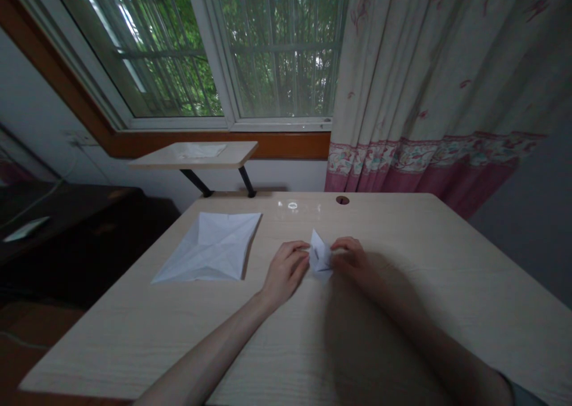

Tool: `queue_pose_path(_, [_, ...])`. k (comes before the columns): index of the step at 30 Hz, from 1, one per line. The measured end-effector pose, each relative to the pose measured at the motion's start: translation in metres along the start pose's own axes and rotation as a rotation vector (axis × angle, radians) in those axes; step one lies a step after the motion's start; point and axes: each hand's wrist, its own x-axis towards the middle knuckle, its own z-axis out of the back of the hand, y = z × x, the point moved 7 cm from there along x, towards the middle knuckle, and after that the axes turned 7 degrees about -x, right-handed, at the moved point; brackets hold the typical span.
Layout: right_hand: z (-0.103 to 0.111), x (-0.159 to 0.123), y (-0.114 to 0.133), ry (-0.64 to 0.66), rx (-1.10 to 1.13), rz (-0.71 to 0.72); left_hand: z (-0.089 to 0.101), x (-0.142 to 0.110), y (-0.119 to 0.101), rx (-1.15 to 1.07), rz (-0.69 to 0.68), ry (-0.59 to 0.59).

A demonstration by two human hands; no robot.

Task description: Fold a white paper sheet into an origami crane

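A small folded piece of white paper (pixel 320 256) stands on the table between my two hands, a pointed flap sticking up at its top. My left hand (pixel 286 267) pinches its left side with thumb and fingers. On the other side, my right hand (pixel 351 258) has its bent fingers closed at the paper's right edge; the fingertips there are partly in shadow. Farther left on the table lies a larger creased sheet of white paper (pixel 210 245), apart from both hands.
The pale wooden table (pixel 259 346) has a round cable hole (pixel 342 200) near its far edge. A small raised shelf (pixel 241 151) at the back left carries white paper (pixel 202 150). A curtain (pixel 402 96) hangs behind on the right, beside a barred window (pixel 277 48).
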Motion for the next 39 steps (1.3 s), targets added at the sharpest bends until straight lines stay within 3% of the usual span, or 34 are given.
queue_pose_path(7, [-0.006, -0.001, 0.005, 0.009, -0.055, 0.160, -0.001, -0.002, -0.002, 0.037, 0.006, 0.016])
queue_pose_path(12, [-0.008, -0.005, 0.005, 0.007, -0.059, 0.181, 0.007, -0.007, -0.008, 0.120, -0.051, -0.111])
queue_pose_path(15, [-0.008, -0.005, 0.005, 0.001, -0.075, 0.190, 0.006, -0.009, -0.011, 0.168, -0.131, -0.127])
queue_pose_path(24, [-0.008, -0.003, 0.004, 0.034, -0.067, 0.127, 0.004, -0.006, -0.020, 0.279, -0.218, -0.037])
queue_pose_path(39, [-0.007, -0.004, 0.009, 0.043, -0.047, 0.101, 0.007, -0.008, -0.014, 0.272, -0.172, -0.086])
